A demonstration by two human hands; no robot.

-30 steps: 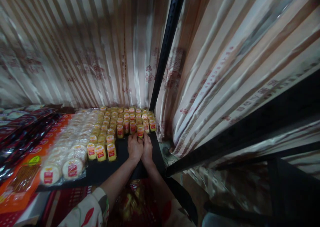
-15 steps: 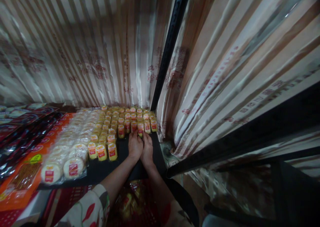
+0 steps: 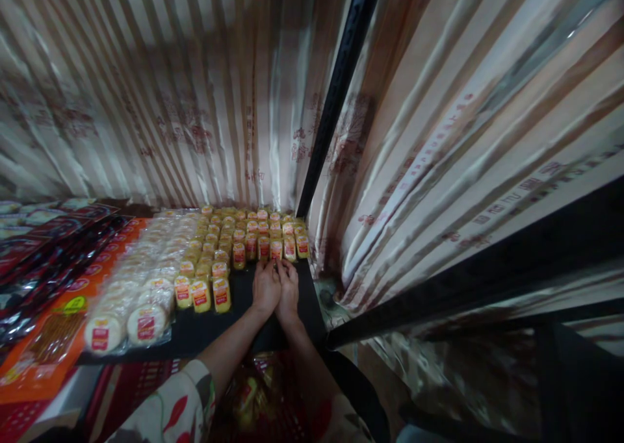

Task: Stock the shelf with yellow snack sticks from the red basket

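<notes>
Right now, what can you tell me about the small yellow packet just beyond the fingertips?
The yellow packet is small and upright, apparently wrapped in plastic, with a red label facing front. It stands toward the right end of the black shelf, with similar packets on both sides and behind. The left hand and right hand lie close together at its lower front; blur hides whether they touch it.

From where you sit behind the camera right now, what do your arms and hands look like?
The left hand and right hand show no gloves or watch. The left sleeve is pale, with red leaf shapes and a grey patch. The right sleeve is dim, with some red print.
</notes>
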